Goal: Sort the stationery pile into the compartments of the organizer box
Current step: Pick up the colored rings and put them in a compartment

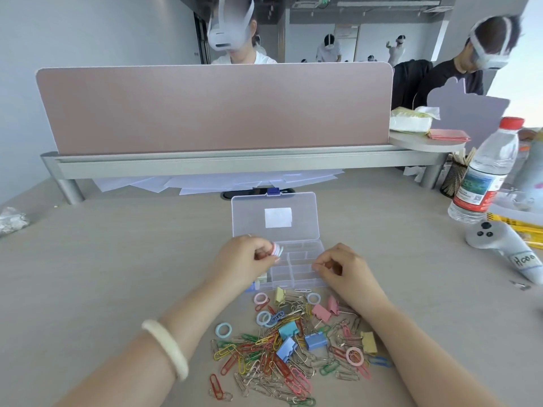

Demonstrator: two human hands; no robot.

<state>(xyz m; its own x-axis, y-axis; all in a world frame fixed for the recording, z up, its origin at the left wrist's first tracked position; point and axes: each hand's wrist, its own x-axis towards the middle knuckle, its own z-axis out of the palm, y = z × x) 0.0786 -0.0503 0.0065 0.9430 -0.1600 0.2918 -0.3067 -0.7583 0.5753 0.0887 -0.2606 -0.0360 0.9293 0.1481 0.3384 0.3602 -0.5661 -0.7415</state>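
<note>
A clear organizer box (296, 267) lies open on the desk, its lid (274, 215) leaning back. My left hand (244, 259) hovers over the box's left side and pinches a small stack of coloured rings (276, 249). My right hand (342, 267) rests at the box's right edge with fingers curled; nothing shows in it. In front of the box spreads the stationery pile (291, 348): several coloured paper clips, binder clips such as a blue one (316, 339), and loose rings like the pink one (260, 298).
A water bottle (487, 174) and a white controller (499, 245) stand at the right. A pink divider (214, 108) closes off the back of the desk, with papers (217, 180) under it. Crumpled plastic (11, 220) lies far left. People sit beyond.
</note>
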